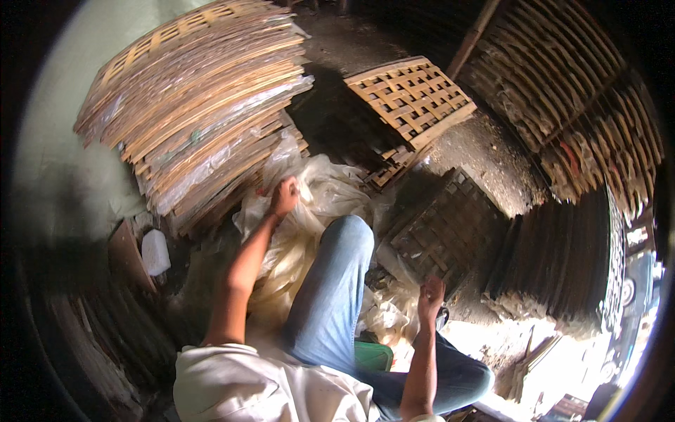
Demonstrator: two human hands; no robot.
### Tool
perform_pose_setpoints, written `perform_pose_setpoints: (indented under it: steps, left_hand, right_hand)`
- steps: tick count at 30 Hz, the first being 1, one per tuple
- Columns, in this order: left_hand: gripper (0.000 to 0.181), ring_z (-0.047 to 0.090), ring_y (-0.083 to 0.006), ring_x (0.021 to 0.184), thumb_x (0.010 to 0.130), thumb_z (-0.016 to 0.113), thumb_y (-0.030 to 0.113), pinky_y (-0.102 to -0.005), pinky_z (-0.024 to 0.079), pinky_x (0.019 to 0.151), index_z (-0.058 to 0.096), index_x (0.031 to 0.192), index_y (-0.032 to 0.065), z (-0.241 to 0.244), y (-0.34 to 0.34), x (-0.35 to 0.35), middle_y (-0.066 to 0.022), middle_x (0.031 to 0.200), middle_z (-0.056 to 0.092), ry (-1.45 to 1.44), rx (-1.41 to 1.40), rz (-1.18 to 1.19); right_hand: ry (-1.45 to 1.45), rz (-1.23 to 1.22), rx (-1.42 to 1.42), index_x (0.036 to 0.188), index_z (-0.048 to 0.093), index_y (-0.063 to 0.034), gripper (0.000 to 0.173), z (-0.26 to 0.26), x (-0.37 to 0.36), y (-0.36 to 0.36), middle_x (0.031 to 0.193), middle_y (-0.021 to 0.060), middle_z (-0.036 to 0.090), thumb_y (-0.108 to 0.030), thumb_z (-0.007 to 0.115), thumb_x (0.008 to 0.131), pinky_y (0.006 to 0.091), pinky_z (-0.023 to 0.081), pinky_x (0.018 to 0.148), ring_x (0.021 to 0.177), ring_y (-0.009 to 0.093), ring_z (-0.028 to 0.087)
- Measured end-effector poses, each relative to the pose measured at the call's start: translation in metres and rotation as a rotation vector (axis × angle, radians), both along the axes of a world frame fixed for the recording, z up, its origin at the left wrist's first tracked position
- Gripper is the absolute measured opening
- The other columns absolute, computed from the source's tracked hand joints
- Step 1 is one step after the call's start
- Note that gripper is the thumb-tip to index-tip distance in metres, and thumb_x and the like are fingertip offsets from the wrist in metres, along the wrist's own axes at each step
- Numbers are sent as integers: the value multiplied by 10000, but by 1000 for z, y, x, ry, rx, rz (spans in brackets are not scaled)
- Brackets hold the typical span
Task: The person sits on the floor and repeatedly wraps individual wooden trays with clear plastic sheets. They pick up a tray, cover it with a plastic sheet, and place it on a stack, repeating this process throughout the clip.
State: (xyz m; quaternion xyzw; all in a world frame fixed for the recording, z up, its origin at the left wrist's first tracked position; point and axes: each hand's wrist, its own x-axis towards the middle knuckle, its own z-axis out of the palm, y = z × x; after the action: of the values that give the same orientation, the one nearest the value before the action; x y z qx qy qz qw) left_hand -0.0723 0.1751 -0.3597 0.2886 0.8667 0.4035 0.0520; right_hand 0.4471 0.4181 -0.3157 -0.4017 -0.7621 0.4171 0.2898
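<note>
My left hand (285, 196) is curled on a crumpled clear plastic sheet (332, 192), beside a tall stack of woven bamboo panels. The plastic spreads in loose folds past my raised knee and down between my legs. Over on the other side, my right hand (432, 296) is bent into a loose fist near the lower edge of a dark woven panel (443, 227). A thin, see-through strip of plastic runs along that panel's near edge towards the hand. Whether the fingers there grip anything is too small to tell.
The panel stack (211, 89) rises at left. A pale woven bamboo panel (414, 100) leans ahead. More panels stand in rows (559, 258) at right, under a slatted wall or rack (548, 68). A white plastic container (155, 252) is at left; a green object (373, 356) lies under my leg.
</note>
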Motion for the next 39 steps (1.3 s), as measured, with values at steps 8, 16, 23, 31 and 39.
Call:
perform_pose_setpoints:
  steps: [8,16,23,31,39]
  left_hand:
    - [211,484,-61,917,1023,509,288,-238,400,820,567,1052,88,254,102,17,47,981,543,-485,624,-430]
    - [500,385,-156,1348,1017,493,214,-309,267,1143,393,1461,4,311,222,137,-65,1469,443,-787,583,-836]
    - [525,364,-146,1360,1020,513,315,-306,261,1138,394,1447,34,265,289,202,-40,1472,431,-800,622,-645]
    - [124,533,-59,930,977,625,148,-222,434,846,536,1013,70,245,309,170,28,982,571,-546,714,-658]
    - [826,555,-290,1182,835,445,802,-499,428,1022,548,1312,136,176,301,237,-87,1299,588,-1598,442,-526]
  right_hand:
    - [71,258,3,1285,501,6,396,138,-36,41,1239,125,571,-116,635,932,342,468,943,1124,225,582]
    - [463,253,-575,1309,511,8,514,232,-99,38,1257,125,598,-339,642,954,324,457,968,1148,195,569]
    - [517,-75,-253,906,613,-5,272,193,-78,85,776,0,594,-249,549,1007,274,445,670,748,82,513]
    - [633,-458,-201,979,553,-70,280,170,7,139,892,-23,548,-325,463,1053,295,475,785,880,71,522]
    - [556,-788,-346,1323,512,15,438,112,41,132,1185,118,619,-310,495,1031,291,464,912,1064,182,580]
